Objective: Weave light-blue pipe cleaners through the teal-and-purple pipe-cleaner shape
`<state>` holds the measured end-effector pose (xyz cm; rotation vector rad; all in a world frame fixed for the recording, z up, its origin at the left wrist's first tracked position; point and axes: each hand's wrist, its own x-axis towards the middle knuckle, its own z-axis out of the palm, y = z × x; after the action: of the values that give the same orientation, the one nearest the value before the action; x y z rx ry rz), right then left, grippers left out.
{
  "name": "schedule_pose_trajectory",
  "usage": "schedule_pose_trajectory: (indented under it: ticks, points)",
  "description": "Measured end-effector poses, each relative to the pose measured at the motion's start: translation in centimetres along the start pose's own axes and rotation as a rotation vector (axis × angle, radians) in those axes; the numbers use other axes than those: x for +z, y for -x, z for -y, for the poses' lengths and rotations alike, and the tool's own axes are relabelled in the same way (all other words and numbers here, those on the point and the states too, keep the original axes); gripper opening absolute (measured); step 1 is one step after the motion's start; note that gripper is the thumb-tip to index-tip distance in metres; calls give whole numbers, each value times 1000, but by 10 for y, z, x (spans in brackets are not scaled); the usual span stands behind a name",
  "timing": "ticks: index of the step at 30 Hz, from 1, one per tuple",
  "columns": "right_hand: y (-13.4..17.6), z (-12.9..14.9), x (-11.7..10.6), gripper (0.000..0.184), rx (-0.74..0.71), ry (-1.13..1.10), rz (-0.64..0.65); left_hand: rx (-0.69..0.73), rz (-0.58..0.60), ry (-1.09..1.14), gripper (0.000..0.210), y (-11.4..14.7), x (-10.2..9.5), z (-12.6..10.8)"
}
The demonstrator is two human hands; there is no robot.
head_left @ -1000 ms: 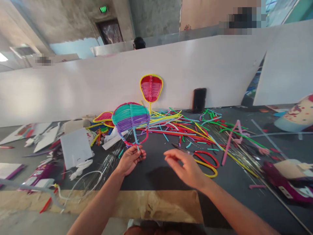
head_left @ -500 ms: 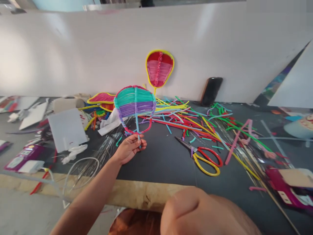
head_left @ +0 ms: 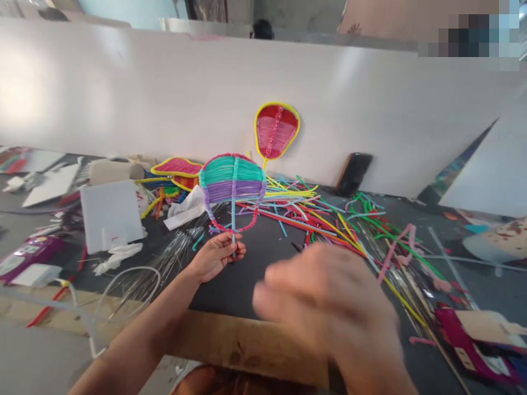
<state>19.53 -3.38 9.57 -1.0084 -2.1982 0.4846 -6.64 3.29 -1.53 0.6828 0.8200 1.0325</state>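
My left hand (head_left: 218, 255) is closed round the light-blue stem of a pipe cleaner fan (head_left: 234, 186), which stands upright above the dark tabletop. Teal strands fill its top and purple ones the band beneath; the lower part of its pink-and-purple outline is unfilled, with the stem running through it. Close to the camera, my right hand (head_left: 325, 302) is smeared by motion, apart from the fan, and its fingers cannot be made out clearly. It covers most of the scissors, whose dark tip (head_left: 297, 247) pokes out beyond it.
Loose pipe cleaners (head_left: 304, 208) lie heaped behind the hands. A red-and-pink fan (head_left: 276, 131) with yellow edging leans on the white board (head_left: 185, 93), near a phone (head_left: 354, 174). Thin wires (head_left: 177, 252) and a white card (head_left: 112, 216) lie left; a magenta device (head_left: 469, 340) sits right.
My right hand has risen from the lower edge toward the middle of the table, now hiding the scissors. My left hand keeps holding the fan. The view has tilted up slightly.
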Motion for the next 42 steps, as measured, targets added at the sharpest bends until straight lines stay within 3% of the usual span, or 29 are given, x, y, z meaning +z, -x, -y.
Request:
schedule_pose_trajectory:
  ticks: [2,4,5,7,10,14,22,29,34,38,40,42]
  points:
    - [-40,-29,5,28,-18,77,-170,6,16,16,25,0,0,0]
    - [-72,-64,12,34,139,193,-414,8,17,25,26,0,0,0]
    - [-83,-81,17,34,217,266,-413,5,13,26,26,0,0,-1]
    - [-94,-111,31,33,387,437,-199,0,3,23,26,1,0,-1]
    - [-92,-136,56,30,390,466,-57,0,0,13,26,2,1,-2]
    - [-85,-144,78,27,390,505,46,7,16,7,25,2,0,-2]
    - [-83,-147,83,15,423,555,92,1,7,-6,28,-1,-1,0]
    - [-93,-141,81,25,438,531,-76,71,-63,-72,34,1,6,5]
    - [-87,-136,48,27,522,449,-210,162,-216,-473,32,29,13,5]
    - [-61,-133,12,32,565,394,-291,294,-259,-1096,31,84,9,7]
    - [-44,-133,0,33,577,367,-318,423,-372,-1396,31,112,9,16]
    - [-28,-132,-8,33,594,306,-339,483,-373,-1590,33,133,13,28]
